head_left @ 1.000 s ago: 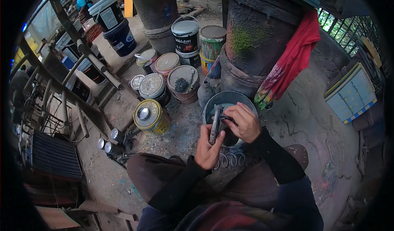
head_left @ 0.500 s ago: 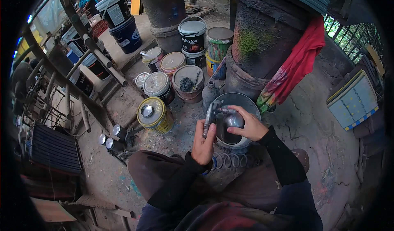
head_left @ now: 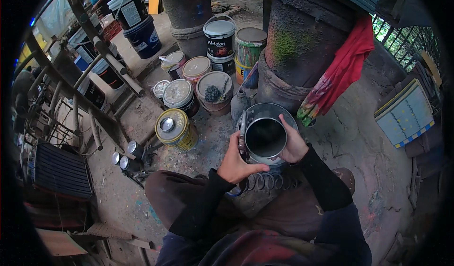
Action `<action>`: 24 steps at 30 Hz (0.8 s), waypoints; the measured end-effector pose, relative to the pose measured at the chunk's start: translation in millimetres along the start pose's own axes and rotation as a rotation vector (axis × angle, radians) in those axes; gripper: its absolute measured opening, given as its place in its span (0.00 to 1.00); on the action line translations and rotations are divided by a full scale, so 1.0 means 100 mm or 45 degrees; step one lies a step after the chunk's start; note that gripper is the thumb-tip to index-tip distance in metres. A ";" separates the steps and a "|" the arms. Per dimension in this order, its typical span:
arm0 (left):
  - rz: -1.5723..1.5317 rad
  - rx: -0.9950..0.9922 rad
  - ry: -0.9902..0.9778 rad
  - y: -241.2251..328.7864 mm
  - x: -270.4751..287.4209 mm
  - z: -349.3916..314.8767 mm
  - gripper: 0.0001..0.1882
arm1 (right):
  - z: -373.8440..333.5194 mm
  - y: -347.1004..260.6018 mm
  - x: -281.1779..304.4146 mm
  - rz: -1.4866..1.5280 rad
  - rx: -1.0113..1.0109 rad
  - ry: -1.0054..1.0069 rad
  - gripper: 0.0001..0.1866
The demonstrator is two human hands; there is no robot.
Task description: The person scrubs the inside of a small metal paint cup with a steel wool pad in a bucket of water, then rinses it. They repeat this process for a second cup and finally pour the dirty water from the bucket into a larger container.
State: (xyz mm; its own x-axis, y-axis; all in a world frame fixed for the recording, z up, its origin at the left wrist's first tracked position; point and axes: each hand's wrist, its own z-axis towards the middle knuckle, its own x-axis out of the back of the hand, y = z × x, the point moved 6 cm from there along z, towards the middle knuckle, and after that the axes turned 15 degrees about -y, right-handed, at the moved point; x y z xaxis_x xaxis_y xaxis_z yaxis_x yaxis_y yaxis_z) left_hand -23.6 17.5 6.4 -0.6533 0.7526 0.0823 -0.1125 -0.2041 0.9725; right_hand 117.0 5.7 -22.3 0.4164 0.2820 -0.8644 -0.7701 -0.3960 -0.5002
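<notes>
My left hand (head_left: 238, 165) is closed around a grey metal spray gun (head_left: 242, 138), which I see mostly edge-on, and its thumb reaches out below the cup. My right hand (head_left: 294, 145) grips a round metal cup (head_left: 266, 154) from its right side, fingers curled beneath it. The cup's mouth faces up at me; its inside is dark, and I cannot tell what it contains. Whether gun and cup are joined is hidden. Both are held above a grey bucket (head_left: 273, 109) on the ground between my knees.
Lidded paint pails stand ahead, among them a yellow can (head_left: 178, 136) and a pail with a dark clump on top (head_left: 213, 92). A grey bottle (head_left: 240, 104) stands beside the bucket. A coiled hose (head_left: 266, 183) lies near my legs. A red cloth (head_left: 341, 67) hangs from a large drum (head_left: 293, 58).
The cup has turned from showing its shiny rounded outside to showing its open mouth. My right hand has shifted to the cup's side, and my left thumb has swung out to the right.
</notes>
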 end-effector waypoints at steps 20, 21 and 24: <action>-0.326 0.085 0.244 -0.18 0.05 -0.07 0.16 | -0.11 -0.34 -0.40 -2.260 0.779 0.276 0.18; -0.390 0.130 0.249 -0.20 0.06 -0.08 0.15 | -0.11 -0.34 -0.44 -2.278 0.806 0.277 0.18; -0.546 0.237 0.226 -0.18 0.06 -0.10 0.13 | -0.10 -0.35 -0.50 -2.339 0.862 0.245 0.18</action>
State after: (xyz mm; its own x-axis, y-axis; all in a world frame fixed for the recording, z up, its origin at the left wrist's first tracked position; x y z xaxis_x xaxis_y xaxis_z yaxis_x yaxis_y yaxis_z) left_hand -33.1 19.7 -12.8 -0.6966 0.6228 -0.3563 -0.2741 0.2279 0.9343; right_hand 127.8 -3.5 37.6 0.7938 -0.2078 0.5716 0.5730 0.5706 -0.5883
